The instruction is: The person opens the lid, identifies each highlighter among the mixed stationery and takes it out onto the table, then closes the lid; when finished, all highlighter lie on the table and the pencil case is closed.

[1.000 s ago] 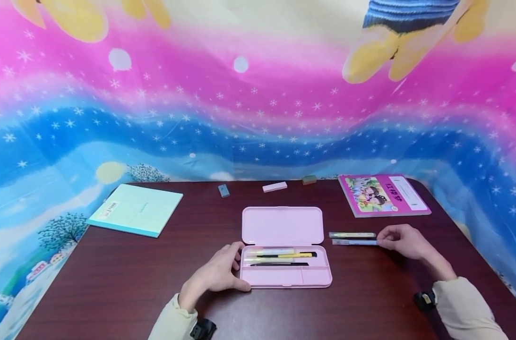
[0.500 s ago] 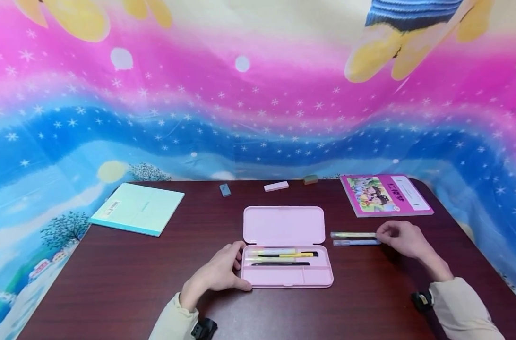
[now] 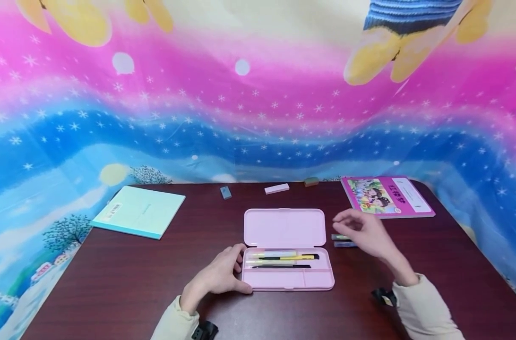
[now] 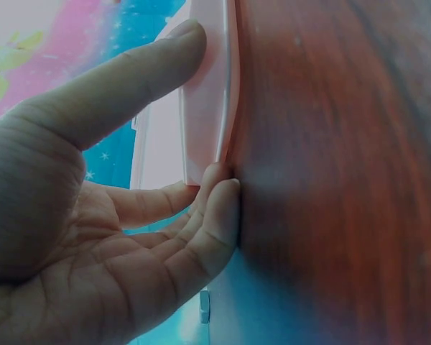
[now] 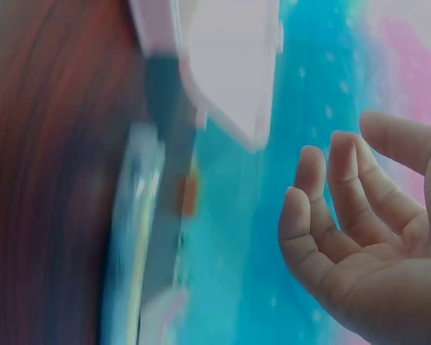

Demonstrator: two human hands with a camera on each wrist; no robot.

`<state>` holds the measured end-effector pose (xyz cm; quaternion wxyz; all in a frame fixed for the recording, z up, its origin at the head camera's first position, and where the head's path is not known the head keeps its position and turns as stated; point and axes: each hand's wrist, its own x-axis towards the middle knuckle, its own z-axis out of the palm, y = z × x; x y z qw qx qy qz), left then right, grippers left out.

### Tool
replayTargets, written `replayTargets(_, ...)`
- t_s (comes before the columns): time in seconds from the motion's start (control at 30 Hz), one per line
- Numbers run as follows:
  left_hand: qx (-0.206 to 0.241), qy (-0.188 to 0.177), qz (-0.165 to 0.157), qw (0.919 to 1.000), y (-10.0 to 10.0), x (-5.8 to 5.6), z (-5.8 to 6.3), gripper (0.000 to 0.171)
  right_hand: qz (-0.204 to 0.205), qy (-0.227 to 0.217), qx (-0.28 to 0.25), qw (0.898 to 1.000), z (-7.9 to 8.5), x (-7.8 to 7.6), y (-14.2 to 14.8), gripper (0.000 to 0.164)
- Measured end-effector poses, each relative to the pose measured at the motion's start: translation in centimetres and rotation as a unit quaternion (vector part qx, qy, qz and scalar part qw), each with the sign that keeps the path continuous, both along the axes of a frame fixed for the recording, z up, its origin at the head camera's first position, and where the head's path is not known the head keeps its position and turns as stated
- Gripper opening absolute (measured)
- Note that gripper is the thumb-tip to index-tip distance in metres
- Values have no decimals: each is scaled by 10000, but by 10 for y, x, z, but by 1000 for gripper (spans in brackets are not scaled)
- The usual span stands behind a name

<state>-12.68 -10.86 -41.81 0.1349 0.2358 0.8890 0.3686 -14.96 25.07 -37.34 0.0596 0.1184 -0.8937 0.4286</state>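
Note:
A pink pencil case [image 3: 266, 278] lies with its lid raised in the middle of the table. My left hand [image 3: 219, 271] holds its left end, thumb along the front side and fingers bent around the corner, as the left wrist view shows on the case wall [image 4: 207, 108]. Inside are a yellow-and-black pen [image 3: 289, 258], a black pen [image 3: 283, 267] and pale highlighters. Over two clear-capped pens [image 3: 344, 244] to the right of the case hovers my right hand [image 3: 364, 233], partly covering them. Its fingers are loosely bent and hold nothing in the right wrist view.
A pink picture book [image 3: 404, 198] lies at the back right, a mint notebook [image 3: 143, 212] at the back left. Along the far edge are a blue eraser [image 3: 226, 192], a white-pink eraser [image 3: 277, 189] and a small green-brown block [image 3: 311, 182]. A printed cloth hangs behind.
My right hand has left the right ends of the two pens and moved left and up, over them toward the case. The left hand stays on the case.

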Motion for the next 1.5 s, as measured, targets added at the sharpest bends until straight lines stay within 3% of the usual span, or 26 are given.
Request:
replayTargets(0.17, 27, 72, -11, 10000, 0, 0, 0, 80, 291, -265, -257, 9989, -6, -6, -33, 14)
replayTargets(0.5, 39, 68, -3, 10000, -1, 1, -1, 82, 894, -319, -665, 9933, -11, -7, -74, 15)
replayTargets(0.63, 34, 53, 14, 10000, -2, 5, -3, 83, 1230, -398, -99, 9916, -23, -6, -78, 11)
replayTargets(0.83, 81, 152, -20, 9998, -1, 3, -2, 82, 1411, -333, 771, 9864, -34, -7, -76, 6)
replayTargets(1.1, 28, 141, -14, 9999, 0, 1, -1, 82, 1559, -499, 1045, 9810, -32, -8, -76, 8)
replayTargets(1.27, 33, 122, -7, 9999, 0, 1, -1, 81, 1666, -346, 1064, 9797, -32, -7, -77, 8)
replayTargets(1.5, 27, 121, -5, 9999, -1, 1, -2, 81, 1555, -441, 1266, 9787, -32, -5, -80, 11)
